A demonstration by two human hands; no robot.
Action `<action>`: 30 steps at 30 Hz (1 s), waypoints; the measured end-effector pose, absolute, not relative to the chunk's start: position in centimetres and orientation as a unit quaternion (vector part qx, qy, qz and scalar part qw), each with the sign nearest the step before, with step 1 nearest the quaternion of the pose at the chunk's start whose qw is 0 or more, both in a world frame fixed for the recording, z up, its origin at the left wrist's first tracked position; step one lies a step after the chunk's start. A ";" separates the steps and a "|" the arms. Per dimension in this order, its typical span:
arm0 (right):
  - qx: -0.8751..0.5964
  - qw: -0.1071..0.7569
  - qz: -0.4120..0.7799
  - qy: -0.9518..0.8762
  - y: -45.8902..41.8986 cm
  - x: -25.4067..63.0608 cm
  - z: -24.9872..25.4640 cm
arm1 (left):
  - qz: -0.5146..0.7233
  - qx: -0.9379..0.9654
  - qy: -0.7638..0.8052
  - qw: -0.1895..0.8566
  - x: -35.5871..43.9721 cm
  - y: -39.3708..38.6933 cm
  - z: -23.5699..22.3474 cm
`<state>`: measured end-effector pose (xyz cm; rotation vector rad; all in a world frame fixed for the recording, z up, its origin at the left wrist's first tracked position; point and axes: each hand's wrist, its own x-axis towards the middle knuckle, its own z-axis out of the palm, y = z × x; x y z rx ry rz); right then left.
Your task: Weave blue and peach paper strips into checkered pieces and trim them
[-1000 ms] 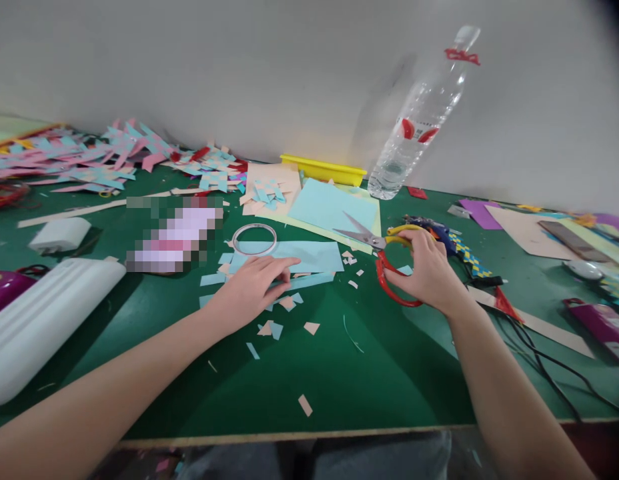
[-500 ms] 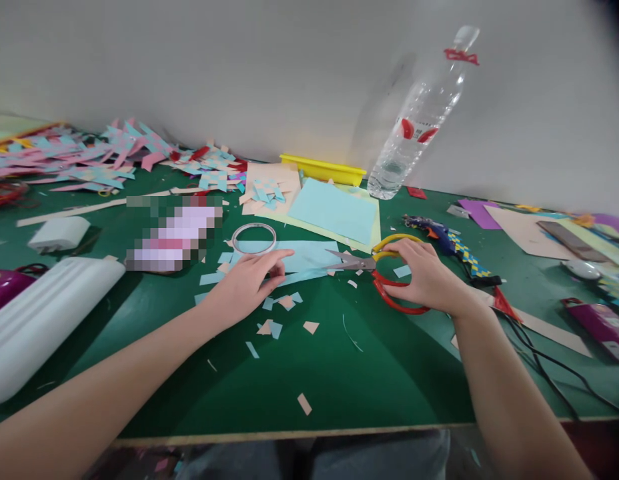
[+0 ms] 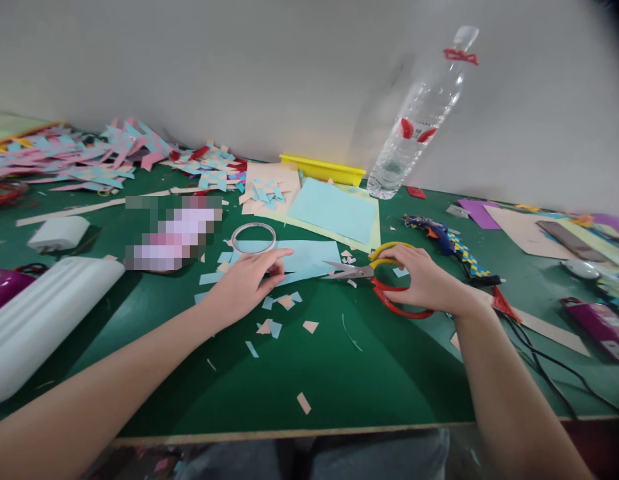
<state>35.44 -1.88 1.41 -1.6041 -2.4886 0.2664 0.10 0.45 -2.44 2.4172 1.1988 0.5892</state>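
My left hand [image 3: 250, 280] rests over a light blue paper [image 3: 309, 257], its index finger stretched along the sheet and the other fingers curled at the near edge. The fingers hold the paper against the table; their undersides are hidden. Scissors [image 3: 359, 271] with one yellow and one red handle loop are in my right hand [image 3: 423, 279]. Their blades stand slightly apart at the paper's right end, pointing left. Just behind my left hand lies a ring-shaped roll of tape [image 3: 253, 239]. Small blue and peach paper scraps [image 3: 286, 302] are scattered around.
A clear water bottle [image 3: 414, 127] stands against the wall behind stacked paper sheets [image 3: 334, 210] and a yellow tray [image 3: 322, 170]. Left are a blurred-out phone [image 3: 174, 237], a white charger [image 3: 59, 233] and a long white object [image 3: 49, 320]. Black cables [image 3: 539, 360] run at the right.
The scissors and my right hand have shifted slightly toward me. The blue paper's near edge at the blades lies flatter. My left hand has stayed in place.
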 end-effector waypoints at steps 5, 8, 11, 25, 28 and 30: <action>-0.527 0.082 0.101 -0.840 -2.0 34.7 1.2 | 0.212 0.860 0.423 0.194 0.2 0.4 -2.5; -0.511 0.098 0.106 -0.848 -2.3 34.0 1.3 | 0.218 0.860 0.415 0.204 0.4 0.3 -2.5; -0.498 0.107 0.112 -0.853 -2.5 33.4 1.4 | 0.222 0.864 0.401 0.209 0.7 0.2 -2.5; -0.492 0.097 0.142 -0.854 -2.3 33.4 0.8 | 0.196 0.899 0.362 0.152 1.1 -0.6 -2.3; -0.494 0.093 0.144 -0.852 -2.4 33.5 0.9 | 0.178 0.913 0.345 0.128 0.7 -0.6 -2.2; -0.494 0.095 0.143 -0.852 -2.3 33.6 0.9 | 0.167 0.914 0.348 0.123 0.5 -0.5 -2.2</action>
